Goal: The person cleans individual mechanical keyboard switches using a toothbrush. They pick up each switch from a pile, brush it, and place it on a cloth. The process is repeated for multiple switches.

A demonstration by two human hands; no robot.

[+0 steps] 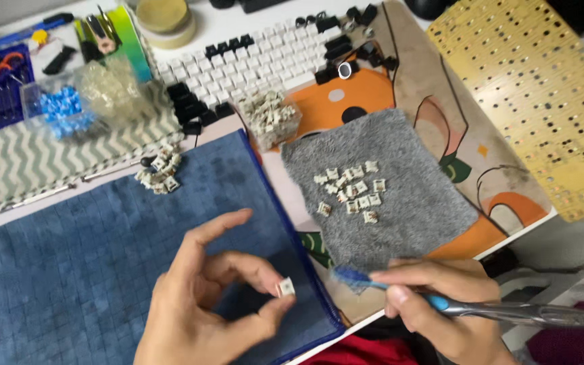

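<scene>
Pinching switch (285,287) beside toothbrush (481,307) over mat edge (319,318)

1 head view, close, looking steeply down over desk (251,27) and both hands

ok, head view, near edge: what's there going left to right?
Blue mat → left hand pinching a small white switch → blue toothbrush head → right hand holding the toothbrush's grey handle.
</scene>
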